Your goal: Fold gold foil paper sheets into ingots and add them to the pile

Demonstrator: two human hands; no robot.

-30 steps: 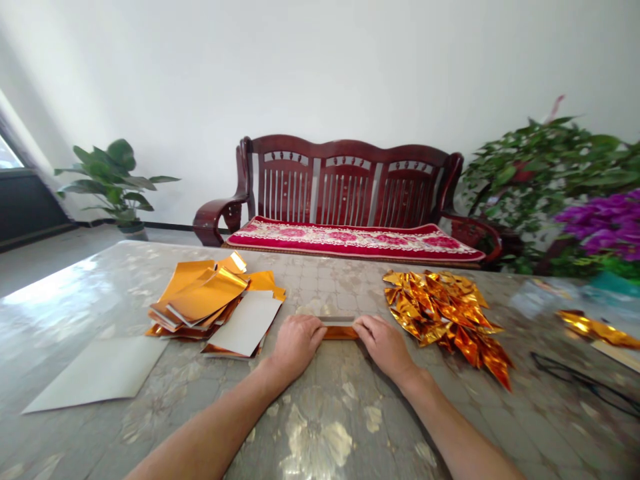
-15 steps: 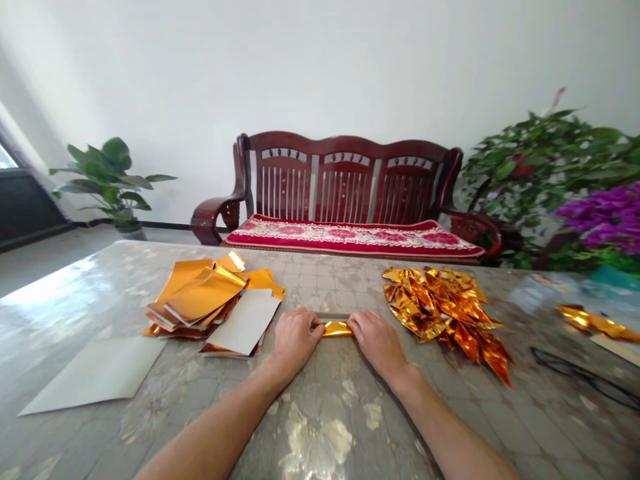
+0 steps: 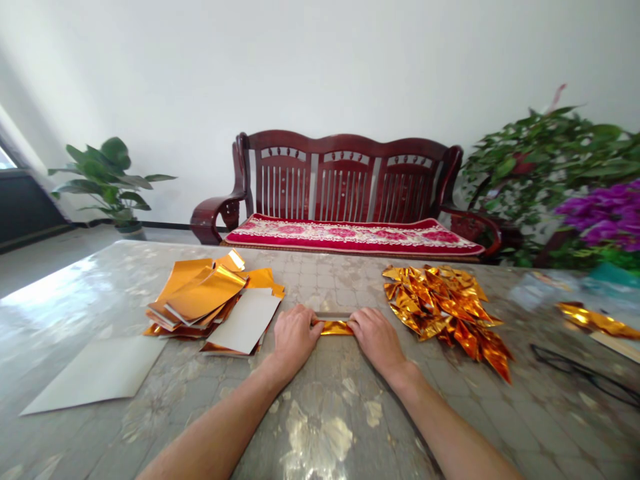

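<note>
A narrow folded strip of gold foil paper (image 3: 335, 327) lies on the table between my hands. My left hand (image 3: 295, 337) presses its left end with curled fingers. My right hand (image 3: 376, 337) presses its right end the same way. Left of my hands sits a stack of flat gold sheets (image 3: 203, 300), some turned white side up. To the right is a heap of folded gold foil pieces (image 3: 443, 310).
The table (image 3: 320, 427) has a glossy marbled top. A white sheet (image 3: 95, 373) lies at the left. More gold foil (image 3: 595, 321) and a black cord (image 3: 580, 373) lie far right. Behind stand a red wooden bench (image 3: 345, 193) and potted plants (image 3: 555, 173).
My hands have drawn closer together on the strip, and the strip has been folded over so its bright gold side shows between them.
</note>
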